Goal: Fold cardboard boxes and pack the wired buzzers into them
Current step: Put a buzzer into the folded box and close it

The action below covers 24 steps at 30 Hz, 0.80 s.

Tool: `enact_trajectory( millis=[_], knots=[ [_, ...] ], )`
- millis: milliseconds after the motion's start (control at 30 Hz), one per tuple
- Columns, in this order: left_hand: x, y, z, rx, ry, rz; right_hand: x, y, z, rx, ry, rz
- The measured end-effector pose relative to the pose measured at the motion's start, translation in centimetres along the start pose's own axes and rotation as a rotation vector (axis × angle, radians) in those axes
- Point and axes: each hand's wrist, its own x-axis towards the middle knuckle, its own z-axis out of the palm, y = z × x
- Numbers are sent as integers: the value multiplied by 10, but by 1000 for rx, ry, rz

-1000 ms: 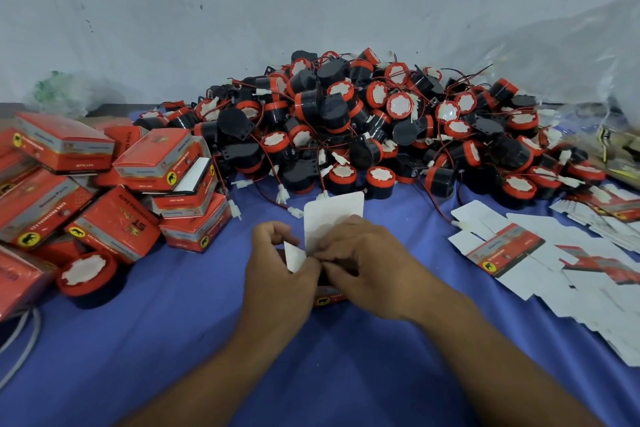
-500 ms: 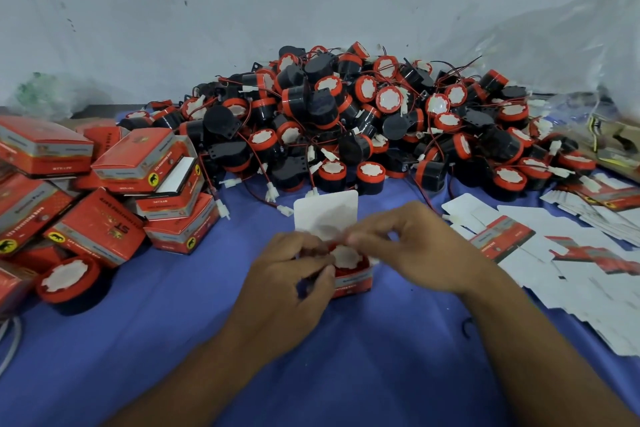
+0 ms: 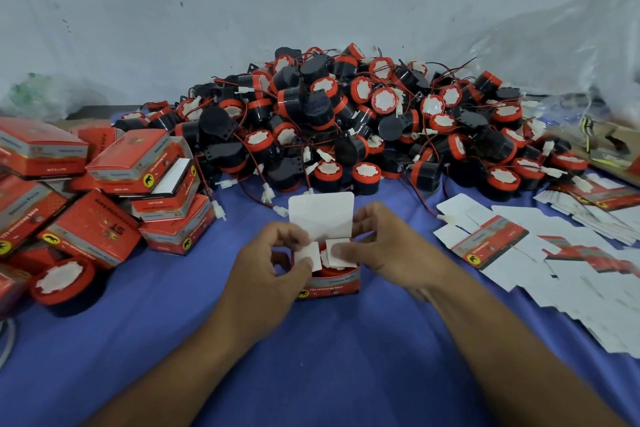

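A small red cardboard box stands on the blue cloth in front of me, its white lid flap upright at the back. A red-topped buzzer sits inside it, mostly covered. My left hand pinches the left side flap and folds it inward. My right hand holds the box's right side, its thumb pressing the right side flap down over the buzzer. Behind the box lies a large heap of black and red wired buzzers.
Closed red boxes are piled at the left, with one loose buzzer in front of them. Flat unfolded box blanks spread over the cloth at the right. A clear plastic bag lies at the back right against the wall.
The box has come upright with its opening facing up, and both side flaps are now folded in over the buzzer. The camera has shifted slightly.
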Motion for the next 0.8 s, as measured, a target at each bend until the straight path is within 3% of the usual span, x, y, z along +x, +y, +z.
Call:
enact_trajectory(
  millis=[100,233,367,500,800],
  knots=[
    [2,-4,0,-103,38,-70,0,-2,1,12,-94,-129],
    [7,-8,-12,5,-131,0,-4,-1,-3,-161,-137,-318],
    [5,-11,-19,154,-200,110,-8,-2,-12,-274,-305,-282],
    [4,-10,-23,185,-283,136,-7,1,-10,-283,-295,-329],
    [5,-9,-20,94,-218,109,-4,3,-5,-207,-211,-371]
  ],
)
